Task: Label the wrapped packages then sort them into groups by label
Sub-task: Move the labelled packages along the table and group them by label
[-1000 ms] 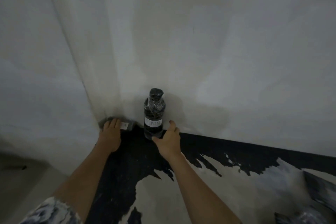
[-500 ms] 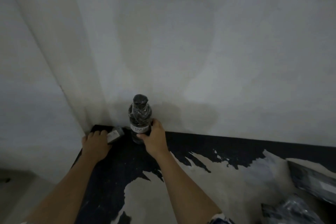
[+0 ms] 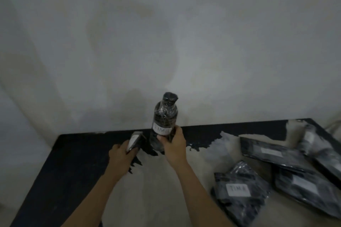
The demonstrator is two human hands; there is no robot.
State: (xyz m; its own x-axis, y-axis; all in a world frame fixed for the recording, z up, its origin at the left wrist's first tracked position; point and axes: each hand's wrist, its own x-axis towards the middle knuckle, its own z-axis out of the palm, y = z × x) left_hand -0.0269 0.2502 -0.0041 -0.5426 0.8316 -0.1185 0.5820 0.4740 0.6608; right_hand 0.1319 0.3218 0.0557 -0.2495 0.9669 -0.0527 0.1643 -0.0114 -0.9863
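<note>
Near the back edge of the table (image 3: 64,162), the left hand (image 3: 120,155) curls its fingers round a small wrapped package (image 3: 135,141). Just beside it, the right hand (image 3: 174,146) grips an upright wrapped bottle (image 3: 165,114) at its label. More labelled packages (image 3: 239,191) lie heaped toward the right edge.

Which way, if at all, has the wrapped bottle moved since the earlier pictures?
Yes: the wrapped bottle has shifted rightward, away from the table's back-left corner.
</note>
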